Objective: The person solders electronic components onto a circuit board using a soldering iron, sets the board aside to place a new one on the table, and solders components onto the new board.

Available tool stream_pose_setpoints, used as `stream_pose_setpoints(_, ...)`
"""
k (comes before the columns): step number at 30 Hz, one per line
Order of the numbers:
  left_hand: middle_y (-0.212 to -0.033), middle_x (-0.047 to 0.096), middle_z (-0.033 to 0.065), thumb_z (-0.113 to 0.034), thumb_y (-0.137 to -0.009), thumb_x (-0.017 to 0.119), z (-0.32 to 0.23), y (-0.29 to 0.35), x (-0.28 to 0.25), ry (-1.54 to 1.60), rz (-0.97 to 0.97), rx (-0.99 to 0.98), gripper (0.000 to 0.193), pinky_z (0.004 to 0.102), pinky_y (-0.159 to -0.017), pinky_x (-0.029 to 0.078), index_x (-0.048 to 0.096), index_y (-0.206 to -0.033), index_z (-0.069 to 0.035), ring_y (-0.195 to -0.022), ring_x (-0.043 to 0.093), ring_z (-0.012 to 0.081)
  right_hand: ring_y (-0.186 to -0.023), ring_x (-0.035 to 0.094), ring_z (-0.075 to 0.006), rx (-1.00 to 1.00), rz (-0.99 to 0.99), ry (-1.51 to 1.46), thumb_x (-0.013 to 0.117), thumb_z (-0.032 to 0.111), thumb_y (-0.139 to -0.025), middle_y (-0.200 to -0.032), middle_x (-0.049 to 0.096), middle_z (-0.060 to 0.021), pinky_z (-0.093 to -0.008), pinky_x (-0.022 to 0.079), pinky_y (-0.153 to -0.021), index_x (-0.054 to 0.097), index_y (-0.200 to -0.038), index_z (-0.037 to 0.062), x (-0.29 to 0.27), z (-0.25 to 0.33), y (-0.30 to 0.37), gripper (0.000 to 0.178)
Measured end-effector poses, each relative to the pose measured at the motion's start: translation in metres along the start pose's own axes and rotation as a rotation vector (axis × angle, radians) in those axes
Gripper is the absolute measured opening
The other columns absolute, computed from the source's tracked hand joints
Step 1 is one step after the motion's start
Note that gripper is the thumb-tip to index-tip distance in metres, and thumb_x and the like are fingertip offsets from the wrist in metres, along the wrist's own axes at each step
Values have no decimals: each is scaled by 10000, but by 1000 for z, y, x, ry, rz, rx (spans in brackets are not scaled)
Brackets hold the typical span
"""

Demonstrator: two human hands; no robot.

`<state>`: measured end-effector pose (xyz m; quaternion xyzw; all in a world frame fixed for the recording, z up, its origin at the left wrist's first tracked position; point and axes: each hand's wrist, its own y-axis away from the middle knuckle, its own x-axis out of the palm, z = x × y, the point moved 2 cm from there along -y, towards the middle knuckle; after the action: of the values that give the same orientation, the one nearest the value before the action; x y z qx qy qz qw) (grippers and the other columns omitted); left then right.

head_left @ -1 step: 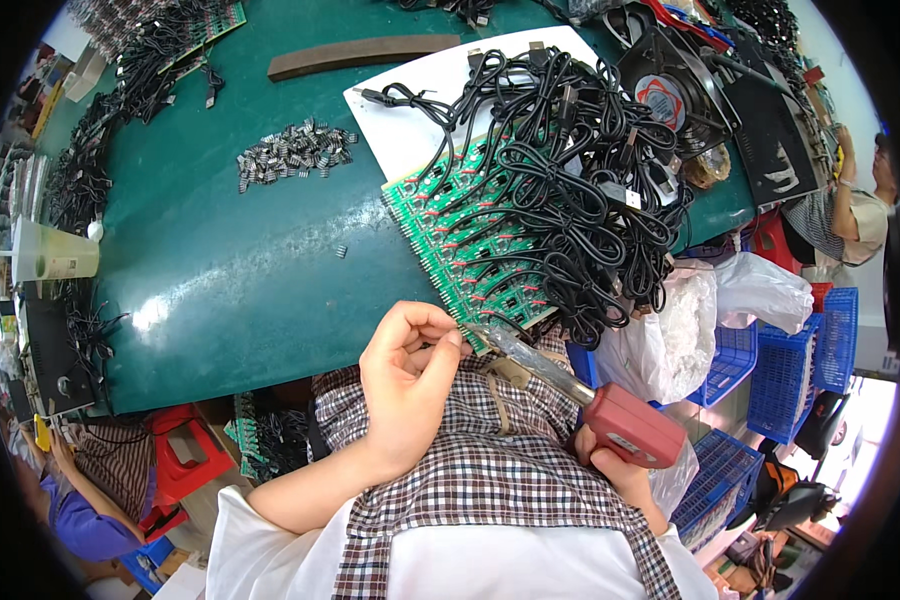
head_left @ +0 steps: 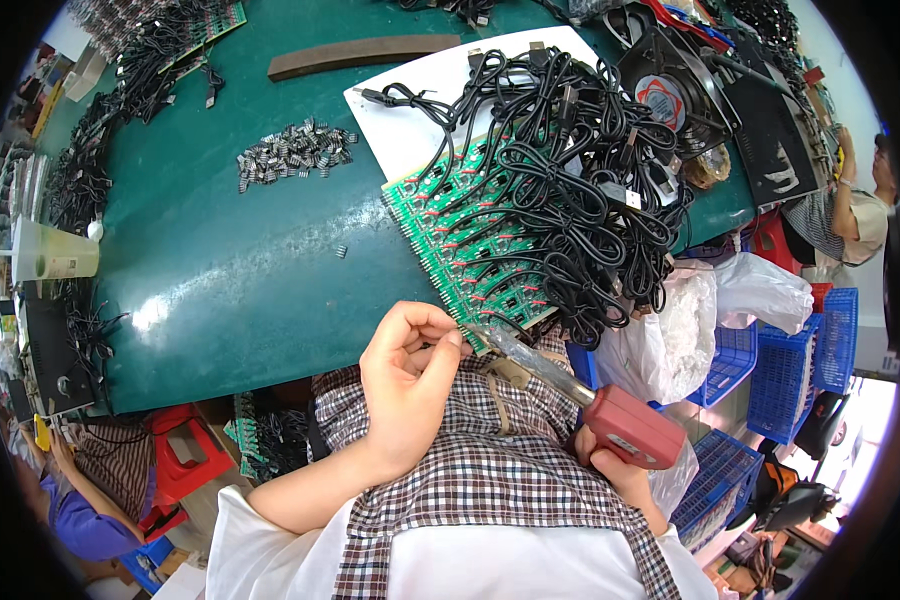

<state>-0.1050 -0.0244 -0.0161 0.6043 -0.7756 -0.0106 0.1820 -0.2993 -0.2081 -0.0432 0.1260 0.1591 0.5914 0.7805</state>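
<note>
A green circuit board panel [head_left: 460, 245] lies at the table's near edge, with black cables [head_left: 580, 200] running off its right side in bundled loops. My left hand [head_left: 410, 375] is at its near corner, thumb and forefinger pinched together; whatever is between them is too small to make out. In my right hand [head_left: 620, 470] is a red-handled soldering iron [head_left: 635, 425], its metal barrel slanting up and left. The tip reaches the board's near corner beside my left fingertips. Small metal connectors [head_left: 295, 155] lie in a pile left of the board; a lone connector [head_left: 340, 251] sits nearer me.
A white sheet [head_left: 380, 125] lies partly under the board and cables. Behind it is a dark bar [head_left: 365, 55]. A fan [head_left: 670, 100] stands at the far right, a plastic cup [head_left: 55, 250] at the left. Blue crates [head_left: 715, 475] are on my right. Other people work at both sides.
</note>
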Motion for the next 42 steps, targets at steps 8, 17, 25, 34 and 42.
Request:
stream_pose_setpoints(8,-810,548,67,74,-821,512,2,1,1,-10,1,20,102,245,-681,490,481,-895,12,-728,572,125,-718,616,-148,49,-48,-168,782,278,-633,-810,641,-54,-262,482,-699,549,-1066,-39,6,14,0,585)
stream_pose_setpoints(17,-808,544,55,25,-839,516,-8,-5,-9,-225,-60,85,118,218,-621,447,487,-951,-2,-679,520,90,-684,614,-126,-15,-60,-74,767,286,-638,-796,647,-60,-244,485,-661,541,-1066,-49,5,19,0,588)
stream_pose_setpoints(25,-755,481,55,-8,-717,631,-40,-61,-59,-1178,-189,467,229,270,-562,368,566,-937,-16,-566,392,145,-629,581,-102,-37,-85,-183,755,266,-653,-725,616,-32,-225,468,-611,531,-1097,-51,13,30,-5,590)
stream_pose_setpoints(34,-708,525,70,5,-722,616,-44,-66,-63,-1246,-120,464,105,293,-587,409,580,-821,10,-627,512,163,-660,601,-145,-202,-80,241,763,258,-653,-790,633,-79,-254,484,-615,559,-1044,-49,-2,13,4,538)
stream_pose_setpoints(42,-745,614,57,20,-792,583,-42,-34,-50,-625,195,11,114,232,-625,483,618,-899,41,-671,590,102,-609,555,-109,-69,-115,-334,793,280,-640,-795,618,-72,-207,422,-537,567,-963,-55,10,28,-2,518)
